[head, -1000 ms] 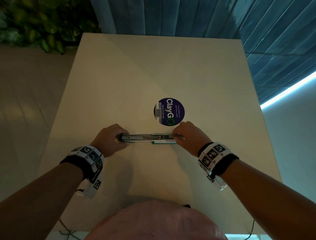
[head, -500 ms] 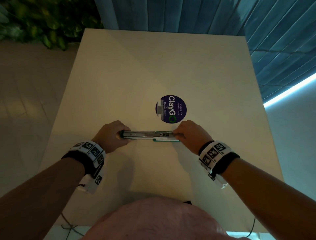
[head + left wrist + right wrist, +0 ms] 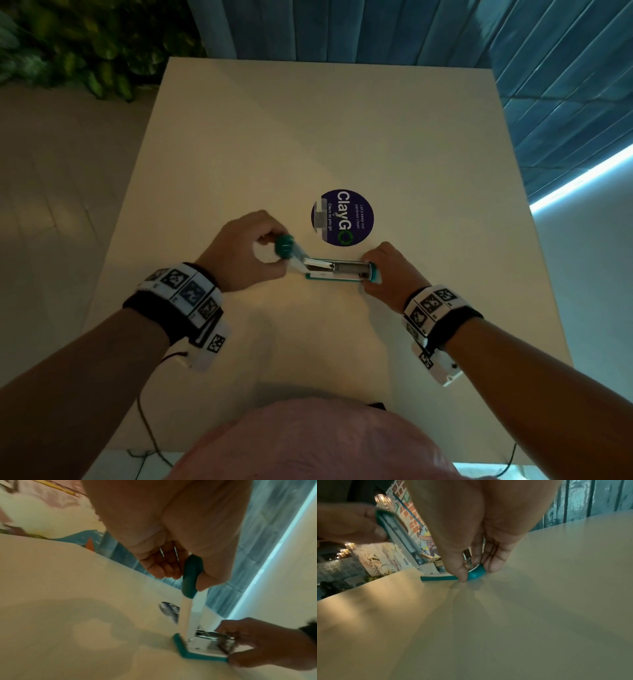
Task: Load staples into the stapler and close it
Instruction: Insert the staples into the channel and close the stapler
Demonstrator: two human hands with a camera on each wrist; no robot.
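— Left hand (image 3: pixel 239 251)? Busy?
— Yes. Wrapped around the green tip of the stapler lid (image 3: pixel 286 246), lifted up and tilted toward 10 o'clock.
— And lower down?
— Stapler base (image 3: pixel 337 274) flat on the table (image 3: pixel 308 130), shiny metal track open on top, just under the round blue sticker (image 3: pixel 342 217) at 12 o'clock.
— Right hand (image 3: pixel 390 272)?
— Pinching the base's end at 3 o'clock, fingertips (image 3: pixel 494 563) down at the table.
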